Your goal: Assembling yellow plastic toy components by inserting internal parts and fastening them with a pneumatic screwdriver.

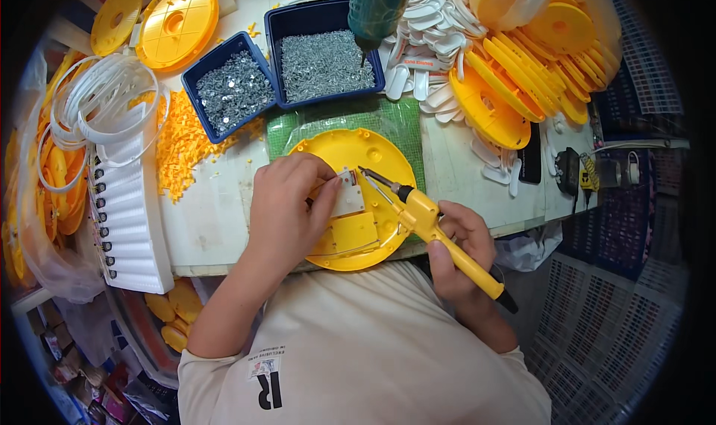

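Observation:
A round yellow plastic housing [388, 152] lies open side up on a green woven pad [406, 119] at the table's near edge. Inside it are a small pale plate [349, 199] and a yellow rectangular cover [352, 232]. My left hand [282, 201] pinches at the pale plate's upper left corner; whatever lies between thumb and fingertips is too small to make out. Wrapped around the handle of a yellow soldering iron [423, 214] is my right hand [464, 250]. The iron's dark tip points left, just above the housing, close to the plate's upper right.
Two blue bins [328, 63] of small metal parts stand behind the pad, under a hanging teal screwdriver [377, 11]. Loose orange pieces [183, 141] and a white ridged tray [130, 208] lie left. Yellow discs [492, 104] and white handle-like parts [425, 22] crowd the back right.

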`<state>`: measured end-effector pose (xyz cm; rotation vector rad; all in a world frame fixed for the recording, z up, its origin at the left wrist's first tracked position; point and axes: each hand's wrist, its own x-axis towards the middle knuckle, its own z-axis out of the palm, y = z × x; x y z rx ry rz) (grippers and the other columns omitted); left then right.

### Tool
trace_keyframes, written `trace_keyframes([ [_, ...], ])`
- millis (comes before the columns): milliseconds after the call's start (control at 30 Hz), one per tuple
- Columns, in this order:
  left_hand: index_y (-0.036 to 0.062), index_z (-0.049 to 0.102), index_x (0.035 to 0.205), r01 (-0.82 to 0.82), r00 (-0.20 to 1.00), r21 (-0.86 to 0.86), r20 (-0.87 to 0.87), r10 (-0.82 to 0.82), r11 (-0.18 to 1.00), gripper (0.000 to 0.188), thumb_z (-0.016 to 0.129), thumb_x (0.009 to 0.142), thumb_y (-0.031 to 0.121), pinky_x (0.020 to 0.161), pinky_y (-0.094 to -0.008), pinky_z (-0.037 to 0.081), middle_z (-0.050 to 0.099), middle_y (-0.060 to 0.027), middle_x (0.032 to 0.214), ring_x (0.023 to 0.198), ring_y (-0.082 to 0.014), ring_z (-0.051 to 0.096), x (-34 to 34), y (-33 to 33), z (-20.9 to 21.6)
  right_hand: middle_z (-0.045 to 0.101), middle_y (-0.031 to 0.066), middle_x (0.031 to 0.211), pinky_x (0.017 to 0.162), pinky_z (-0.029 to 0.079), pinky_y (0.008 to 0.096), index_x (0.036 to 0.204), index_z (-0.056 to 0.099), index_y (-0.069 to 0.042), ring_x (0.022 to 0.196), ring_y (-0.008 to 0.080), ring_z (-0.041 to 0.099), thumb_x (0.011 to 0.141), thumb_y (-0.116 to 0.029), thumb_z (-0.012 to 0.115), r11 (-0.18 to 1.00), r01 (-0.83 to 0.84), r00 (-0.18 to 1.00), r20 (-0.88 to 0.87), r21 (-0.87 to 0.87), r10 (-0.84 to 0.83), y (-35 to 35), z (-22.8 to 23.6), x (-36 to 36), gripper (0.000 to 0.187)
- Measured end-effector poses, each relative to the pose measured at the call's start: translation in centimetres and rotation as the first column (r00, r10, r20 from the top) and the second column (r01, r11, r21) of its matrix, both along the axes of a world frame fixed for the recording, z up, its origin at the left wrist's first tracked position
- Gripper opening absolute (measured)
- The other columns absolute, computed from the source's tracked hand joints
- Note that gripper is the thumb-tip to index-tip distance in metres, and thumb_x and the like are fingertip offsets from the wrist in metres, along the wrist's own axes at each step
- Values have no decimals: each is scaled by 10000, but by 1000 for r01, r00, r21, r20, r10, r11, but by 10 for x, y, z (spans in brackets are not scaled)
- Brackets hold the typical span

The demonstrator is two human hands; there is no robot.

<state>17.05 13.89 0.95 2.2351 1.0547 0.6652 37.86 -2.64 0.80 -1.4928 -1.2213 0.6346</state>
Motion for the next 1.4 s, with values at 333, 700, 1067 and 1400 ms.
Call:
trace_keyframes([
  [333, 79, 661, 900, -6, 1000, 55, 5, 6, 998, 129, 786, 872, 84, 805, -381, 407, 681, -40, 869, 823, -254, 619, 3, 2, -11, 655, 108, 846, 624, 525, 294, 1242, 668, 54, 668, 172, 591, 792, -54, 725, 998, 23, 995, 92, 54, -28, 2, 1, -4, 466],
  [700, 87, 665, 884, -10, 1000, 60, 16, 9, 998, 120, 785, 877, 95, 791, -370, 392, 646, -25, 831, 790, -229, 597, 4, 2, -10, 652, 116, 824, 613, 515, 309, 1227, 673, 52, 652, 192, 592, 777, -42, 716, 998, -1, 991, 131, 71, -8, 6, 4, -3, 462],
  [1067, 85, 676, 862, -17, 1000, 59, -5, 18, 998, 113, 785, 879, 107, 779, -378, 386, 641, -28, 813, 788, -230, 596, 8, 3, -11, 638, 109, 803, 603, 507, 309, 1230, 672, 55, 635, 189, 587, 774, -48, 717, 997, -26, 989, 149, 70, 16, 8, 5, -1, 470],
  [1400, 84, 680, 859, -15, 1000, 73, -18, 16, 997, 111, 786, 876, 112, 780, -384, 389, 654, -32, 832, 812, -237, 606, 9, 3, -10, 644, 57, 873, 738, 482, 239, 1329, 579, 95, 763, 92, 560, 855, -43, 646, 996, -51, 985, 165, 67, 40, 4, 6, 4, 498],
])
